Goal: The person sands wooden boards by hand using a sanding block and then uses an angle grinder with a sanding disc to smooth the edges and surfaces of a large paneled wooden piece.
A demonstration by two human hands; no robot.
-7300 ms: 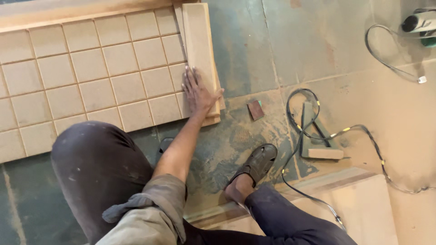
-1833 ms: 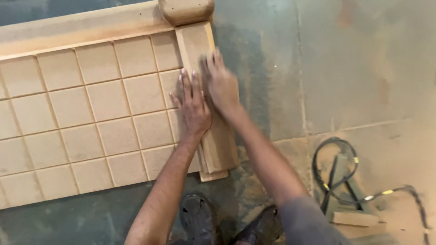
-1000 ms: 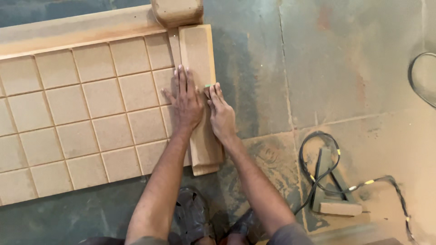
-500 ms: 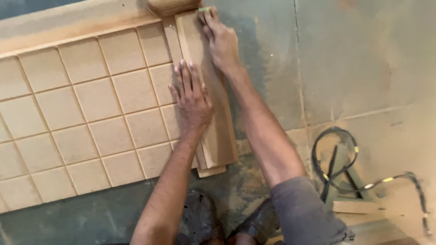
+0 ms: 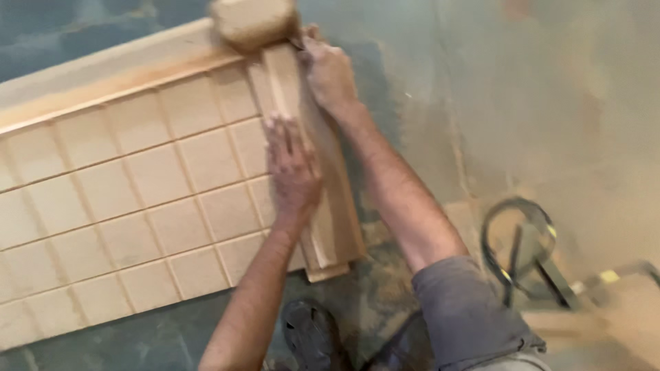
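Left hand lies flat, fingers spread, on the wooden strip — which runs along the right edge of the grid-carved panel on the floor. Right hand grips the strip's top end beside the rounded corner block — fingers curled.

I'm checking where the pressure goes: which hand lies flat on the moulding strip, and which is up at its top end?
The left hand lies flat mid-strip on the moulding strip; the right hand grips its top end beside the rounded corner block.
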